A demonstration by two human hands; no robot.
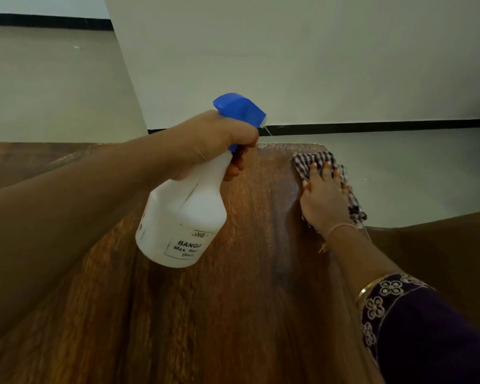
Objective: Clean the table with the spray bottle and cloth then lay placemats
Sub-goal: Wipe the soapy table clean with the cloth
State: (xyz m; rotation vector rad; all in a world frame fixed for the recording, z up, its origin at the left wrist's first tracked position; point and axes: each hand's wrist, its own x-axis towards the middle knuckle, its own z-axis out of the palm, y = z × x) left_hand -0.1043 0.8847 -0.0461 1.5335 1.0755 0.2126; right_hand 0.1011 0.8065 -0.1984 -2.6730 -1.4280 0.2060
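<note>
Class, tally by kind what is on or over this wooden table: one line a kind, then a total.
spray bottle: 1
checked cloth: 1
hands: 2, the left hand gripping the bottle, the right hand flat on the cloth
Total: 4

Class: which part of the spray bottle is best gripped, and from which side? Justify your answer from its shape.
On the spray bottle, grip the narrow neck under the blue trigger head, coming from behind, opposite the nozzle, as the left hand does. The body looks too wide; the neck puts fingers on the trigger.
</note>
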